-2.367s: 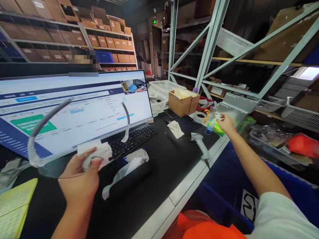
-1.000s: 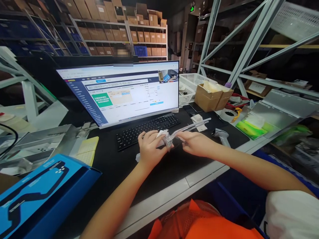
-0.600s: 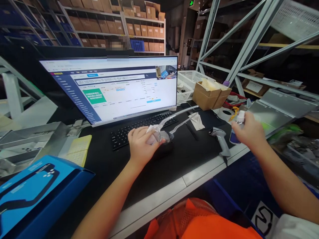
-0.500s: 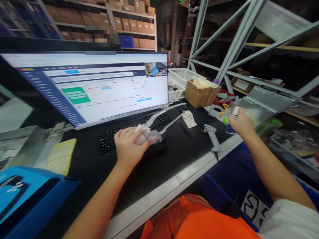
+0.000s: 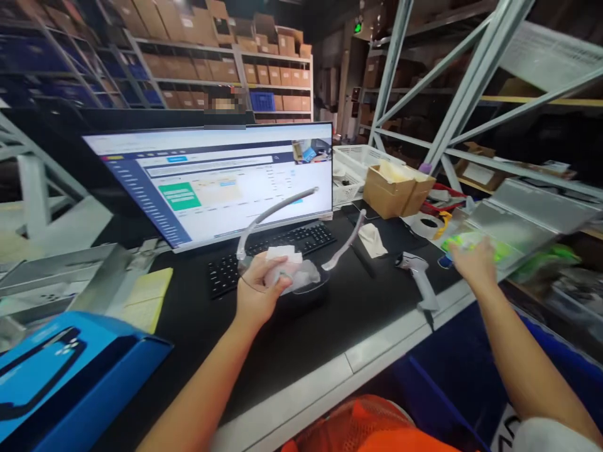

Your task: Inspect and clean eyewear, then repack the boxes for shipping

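My left hand [image 5: 257, 292] is closed round a pair of clear safety glasses [image 5: 308, 280] and a folded white wipe [image 5: 282, 258], held just above the black desk mat [image 5: 301, 333]. The grey temple arms of the glasses stick up towards the monitor [image 5: 211, 179]. My right hand [image 5: 472, 262] is stretched out to the right, over the desk edge beside a green pack [image 5: 500, 252]. It is blurred by motion. A small blue piece [image 5: 443, 262] shows at its left side. I cannot tell whether the fingers grip anything.
A black keyboard [image 5: 282, 243] lies under the monitor. A grey barcode scanner [image 5: 419, 274], a crumpled white cloth [image 5: 372, 238], a tape roll [image 5: 426, 224] and an open cardboard box [image 5: 396, 188] sit to the right. A blue box [image 5: 61, 370] and a yellow pad [image 5: 146, 298] lie at the left.
My right hand took a small spray bottle out to the right and now reaches lower by the green pack. My left hand has lifted the glasses and wipe slightly.
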Demonstrator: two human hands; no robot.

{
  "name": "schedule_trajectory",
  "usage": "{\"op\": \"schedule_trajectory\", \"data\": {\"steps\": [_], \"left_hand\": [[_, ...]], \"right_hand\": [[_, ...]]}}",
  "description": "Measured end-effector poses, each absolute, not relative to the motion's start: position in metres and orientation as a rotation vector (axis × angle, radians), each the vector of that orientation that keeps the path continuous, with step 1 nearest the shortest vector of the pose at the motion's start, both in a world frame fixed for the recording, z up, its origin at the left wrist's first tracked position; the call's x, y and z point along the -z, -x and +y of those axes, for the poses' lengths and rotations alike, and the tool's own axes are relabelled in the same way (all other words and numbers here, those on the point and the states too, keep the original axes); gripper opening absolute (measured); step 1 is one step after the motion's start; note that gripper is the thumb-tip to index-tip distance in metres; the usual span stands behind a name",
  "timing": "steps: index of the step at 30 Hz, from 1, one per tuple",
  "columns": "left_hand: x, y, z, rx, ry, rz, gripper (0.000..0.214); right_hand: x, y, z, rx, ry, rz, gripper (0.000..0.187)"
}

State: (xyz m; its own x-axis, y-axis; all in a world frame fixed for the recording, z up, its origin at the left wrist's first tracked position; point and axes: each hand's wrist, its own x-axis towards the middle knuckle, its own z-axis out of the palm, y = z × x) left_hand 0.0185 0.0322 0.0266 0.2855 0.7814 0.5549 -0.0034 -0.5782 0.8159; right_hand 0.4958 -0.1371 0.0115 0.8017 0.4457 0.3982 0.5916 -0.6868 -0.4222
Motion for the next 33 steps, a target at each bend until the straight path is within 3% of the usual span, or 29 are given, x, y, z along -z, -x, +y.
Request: {"op": "schedule_trajectory", "data": {"steps": [2,3,6,9,12,18,26,33], "left_hand": [[-0.030,-0.022,0.028,-1.371,-1.772,0.651,0.043],[-0.032,-0.023,0.026,-1.367,-1.738,0.623,0.045],[-0.033,-0.030,0.018,-1.317,-1.634,0.535,0.052],[-0.028,-0.035,0.011,-1.242,-1.481,0.480,0.054],[-0.025,-0.039,0.005,-1.171,-1.233,0.487,0.055],[-0.029,-0.038,0.006,-1.212,-0.938,0.545,0.064],[-0.023,-0.038,0.016,-1.129,-1.054,0.545,0.058],[-0.029,-0.033,0.023,-1.265,-1.129,0.602,0.044]], "right_hand": [[-0.020,-0.464,-0.135,0.378,2.170,-0.793,0.076],[-0.025,-0.441,-0.131,0.260,1.999,-0.881,0.067],[-0.042,-0.359,-0.099,-0.483,1.620,-1.248,0.042],[-0.054,-0.282,-0.052,-1.041,1.307,-1.377,0.048],[-0.062,-0.234,-0.013,-1.294,1.121,-1.364,0.059],[-0.069,-0.205,0.013,-1.483,1.023,-1.282,0.065],[-0.063,-0.210,0.017,-1.635,1.055,-1.218,0.051],[-0.052,-0.221,0.033,-1.391,1.058,-1.057,0.046]]}}
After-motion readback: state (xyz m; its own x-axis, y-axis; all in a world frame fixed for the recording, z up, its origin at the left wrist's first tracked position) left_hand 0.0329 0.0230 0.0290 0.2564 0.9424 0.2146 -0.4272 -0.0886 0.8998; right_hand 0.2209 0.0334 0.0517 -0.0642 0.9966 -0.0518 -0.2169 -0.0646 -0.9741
